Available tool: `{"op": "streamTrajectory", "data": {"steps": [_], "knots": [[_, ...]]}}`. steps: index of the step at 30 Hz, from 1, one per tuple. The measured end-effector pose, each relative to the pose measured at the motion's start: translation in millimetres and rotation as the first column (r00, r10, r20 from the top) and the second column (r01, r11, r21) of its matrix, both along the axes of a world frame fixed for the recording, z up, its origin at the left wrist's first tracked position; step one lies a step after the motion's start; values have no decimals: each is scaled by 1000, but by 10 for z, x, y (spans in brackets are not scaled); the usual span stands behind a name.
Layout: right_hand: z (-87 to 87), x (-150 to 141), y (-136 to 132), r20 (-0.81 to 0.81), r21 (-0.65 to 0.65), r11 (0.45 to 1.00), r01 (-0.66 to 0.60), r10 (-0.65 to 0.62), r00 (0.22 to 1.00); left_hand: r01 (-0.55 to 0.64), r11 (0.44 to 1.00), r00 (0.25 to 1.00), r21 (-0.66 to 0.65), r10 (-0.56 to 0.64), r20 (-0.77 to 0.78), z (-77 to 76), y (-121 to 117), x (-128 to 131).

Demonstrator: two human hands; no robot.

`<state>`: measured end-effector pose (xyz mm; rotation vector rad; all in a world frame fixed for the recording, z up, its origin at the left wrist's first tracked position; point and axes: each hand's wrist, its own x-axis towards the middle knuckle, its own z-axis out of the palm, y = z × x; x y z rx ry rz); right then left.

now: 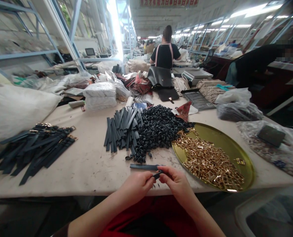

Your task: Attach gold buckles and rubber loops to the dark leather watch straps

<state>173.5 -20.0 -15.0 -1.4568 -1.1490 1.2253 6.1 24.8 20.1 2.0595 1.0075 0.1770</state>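
Note:
At the table's front edge, my left hand and my right hand meet with fingers pinched together. Between them is a small dark leather piece; the fingers partly cover it, so its full shape is hidden. Just beyond my fingertips a single dark leather strap lies flat. Farther back are a heap of small dark leather loops and a stack of dark straps. To the right, gold-coloured metal buckles fill much of a round brass-coloured tray.
Straps with buckles on them are piled at the left of the table. Plastic-wrapped bundles, a black leather bag and bagged materials stand behind. A person works farther back; another leans in at right.

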Motion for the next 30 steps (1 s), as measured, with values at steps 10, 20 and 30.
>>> {"op": "streamTrajectory", "data": {"steps": [10,20,30], "knots": [[-22,-57,-13,-223,-98,995,-1,-21,974,70,996,997,-48,-71,-21,13,-9,-29],[-39,-73,-80,-333,-166,986,10,-65,941,48,980,992,-194,-24,123,-30,-92,12],[-17,-204,-64,-390,-78,987,142,-161,907,-5,985,992,-174,27,121,-34,-92,-8]]}}
